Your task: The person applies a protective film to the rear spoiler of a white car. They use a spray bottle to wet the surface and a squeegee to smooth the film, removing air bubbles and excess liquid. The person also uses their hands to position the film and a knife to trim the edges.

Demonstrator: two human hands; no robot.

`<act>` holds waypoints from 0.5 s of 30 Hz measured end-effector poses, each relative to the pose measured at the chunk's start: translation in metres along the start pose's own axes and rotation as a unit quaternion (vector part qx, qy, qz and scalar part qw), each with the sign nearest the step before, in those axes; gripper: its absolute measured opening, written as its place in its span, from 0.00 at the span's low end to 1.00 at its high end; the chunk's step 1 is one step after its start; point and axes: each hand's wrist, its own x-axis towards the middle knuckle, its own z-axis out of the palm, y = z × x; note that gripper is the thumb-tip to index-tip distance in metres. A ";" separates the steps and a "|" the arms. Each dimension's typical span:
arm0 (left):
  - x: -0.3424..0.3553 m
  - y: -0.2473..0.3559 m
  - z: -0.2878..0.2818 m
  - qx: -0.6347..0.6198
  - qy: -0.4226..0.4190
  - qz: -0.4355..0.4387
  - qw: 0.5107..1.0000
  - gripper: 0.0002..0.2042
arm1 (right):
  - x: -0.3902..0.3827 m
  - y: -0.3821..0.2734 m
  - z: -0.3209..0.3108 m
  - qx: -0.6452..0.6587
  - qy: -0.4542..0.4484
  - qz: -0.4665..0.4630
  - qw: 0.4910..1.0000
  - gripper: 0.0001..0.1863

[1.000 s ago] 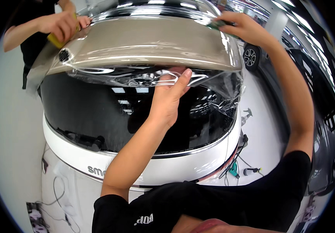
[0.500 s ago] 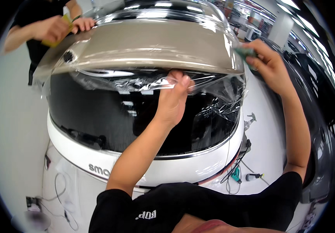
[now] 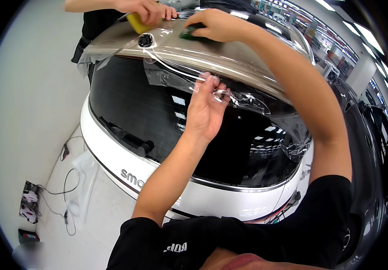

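Clear film (image 3: 249, 101) hangs in a loose, crinkled strip below the edge of the beige rear spoiler (image 3: 248, 61) of a car. My left hand (image 3: 206, 105), raised over the dark rear window (image 3: 230, 150), is closed on the film with its fingertips near that edge. Stretched out over the spoiler, my right hand (image 3: 221, 26) grips a dark green squeegee (image 3: 187, 33) whose blade is against the film-covered surface. A round black fitting (image 3: 146, 40) pokes up to the left of the squeegee.
At the far left a co-worker's hand (image 3: 146, 12) holds a yellow squeegee (image 3: 137, 23) on the spoiler. A rear wiper (image 3: 126, 139) lies along the window's lower left. Cables (image 3: 65, 193) run on the floor at the left; a dark car (image 3: 360, 148) stands at the right.
My right hand has swept the green squeegee leftward from the spoiler's right end to its middle. My left hand still holds the film. The view has shifted, showing the car further right and angled.
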 end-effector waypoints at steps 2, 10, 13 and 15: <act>0.000 0.004 -0.003 0.059 -0.004 0.046 0.997 0.08 | 0.024 -0.017 0.010 0.020 -0.017 -0.005 1.000 0.18; -0.001 0.013 0.000 0.061 -0.043 0.073 0.995 0.05 | -0.046 -0.037 -0.053 0.115 -0.133 -0.014 0.984 0.16; 0.001 0.015 -0.008 0.026 -0.017 0.052 0.998 0.05 | -0.104 -0.046 -0.074 0.148 -0.088 -0.008 0.985 0.14; 0.001 0.013 -0.009 0.026 -0.020 0.043 0.999 0.05 | -0.154 -0.033 -0.071 0.088 -0.090 0.053 0.991 0.18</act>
